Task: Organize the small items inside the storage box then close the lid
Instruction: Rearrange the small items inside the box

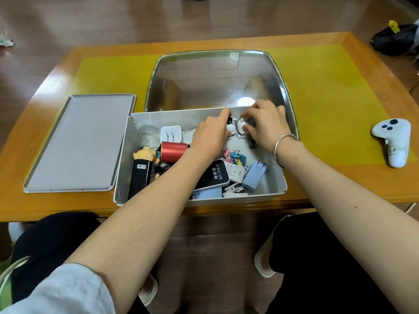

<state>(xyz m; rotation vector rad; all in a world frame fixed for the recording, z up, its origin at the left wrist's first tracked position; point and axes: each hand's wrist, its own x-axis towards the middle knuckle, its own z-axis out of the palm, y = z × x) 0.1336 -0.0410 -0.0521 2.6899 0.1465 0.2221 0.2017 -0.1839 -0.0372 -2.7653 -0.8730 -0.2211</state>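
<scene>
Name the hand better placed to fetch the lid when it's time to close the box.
Left. The lid lies left of the box, nearer the left hand. The right hand would probably have to cross over.

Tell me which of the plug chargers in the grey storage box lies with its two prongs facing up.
The white square charger near the box's far wall, beside the red cylinder. The light blue charger near the right front corner points its prongs away instead.

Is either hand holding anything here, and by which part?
Each holds a small white figurine: left hand grips one around its body, right hand pinches the other by its side.
</scene>
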